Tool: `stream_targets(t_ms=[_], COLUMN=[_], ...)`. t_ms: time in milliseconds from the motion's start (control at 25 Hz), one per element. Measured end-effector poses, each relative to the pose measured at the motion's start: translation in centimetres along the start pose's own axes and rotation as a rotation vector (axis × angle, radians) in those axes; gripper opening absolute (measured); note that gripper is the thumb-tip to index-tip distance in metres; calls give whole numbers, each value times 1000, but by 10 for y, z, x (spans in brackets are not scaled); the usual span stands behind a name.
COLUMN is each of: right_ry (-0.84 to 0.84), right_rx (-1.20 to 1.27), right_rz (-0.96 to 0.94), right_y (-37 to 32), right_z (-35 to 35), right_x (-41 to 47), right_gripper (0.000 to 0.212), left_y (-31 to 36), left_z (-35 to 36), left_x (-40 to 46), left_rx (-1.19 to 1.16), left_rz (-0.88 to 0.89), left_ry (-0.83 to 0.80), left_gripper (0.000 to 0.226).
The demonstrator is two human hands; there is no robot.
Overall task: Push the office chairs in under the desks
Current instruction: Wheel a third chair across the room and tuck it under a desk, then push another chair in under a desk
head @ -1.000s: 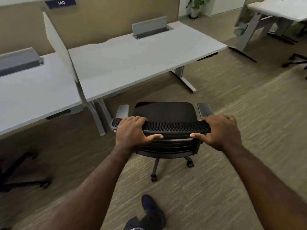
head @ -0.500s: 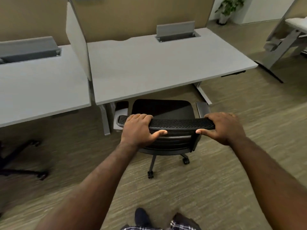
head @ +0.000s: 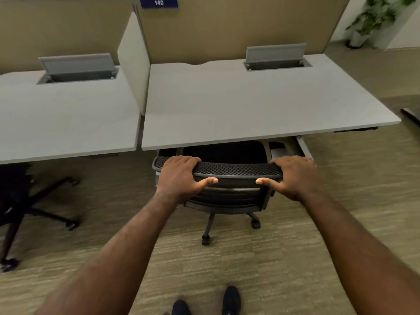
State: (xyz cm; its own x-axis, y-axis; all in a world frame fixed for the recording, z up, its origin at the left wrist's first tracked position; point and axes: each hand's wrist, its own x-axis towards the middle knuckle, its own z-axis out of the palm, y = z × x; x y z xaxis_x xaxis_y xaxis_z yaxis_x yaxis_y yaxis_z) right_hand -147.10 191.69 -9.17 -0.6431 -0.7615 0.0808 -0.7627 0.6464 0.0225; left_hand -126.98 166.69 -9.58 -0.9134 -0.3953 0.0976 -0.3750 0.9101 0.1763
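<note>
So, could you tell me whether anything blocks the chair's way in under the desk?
Nothing visible does. The chair, gripped at the backrest top by the left hand and right hand, already has its seat partly under the desk. The desk's legs stand off to either side; deeper under is hidden.

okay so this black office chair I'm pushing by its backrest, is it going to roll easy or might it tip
The office chair will probably roll easily: casters show under its base. The carpet may add slight drag. Tipping seems unlikely, since the left hand and right hand grip the backrest top evenly, though pushing that high could rock it.
</note>
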Motion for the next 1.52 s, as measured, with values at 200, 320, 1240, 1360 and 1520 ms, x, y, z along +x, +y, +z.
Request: stream_targets(t_ms=[200,320,1240,1360,1520], right_ry=[-5,-8,318,313,162], right_rx=[28,24,209,234,248], right_rz=[-51,-81,-360,-540,-793], right_y=[18,31,-66,-127,-242], right_z=[5,7,1,1,12], right_x=[30,47,71,74,72], right_gripper=[99,102,83,77,77], left_y=[12,18,6,-23,-88], left_z=[1,4,-1,-7,-14], left_x=[16,26,7,-35,-134], left_rx=[2,7,-89,-42,-1], left_rz=[-88,-133,-228,-298,-526], left_ry=[-6,19,78,103,191], left_gripper=[91,94,91,90,88])
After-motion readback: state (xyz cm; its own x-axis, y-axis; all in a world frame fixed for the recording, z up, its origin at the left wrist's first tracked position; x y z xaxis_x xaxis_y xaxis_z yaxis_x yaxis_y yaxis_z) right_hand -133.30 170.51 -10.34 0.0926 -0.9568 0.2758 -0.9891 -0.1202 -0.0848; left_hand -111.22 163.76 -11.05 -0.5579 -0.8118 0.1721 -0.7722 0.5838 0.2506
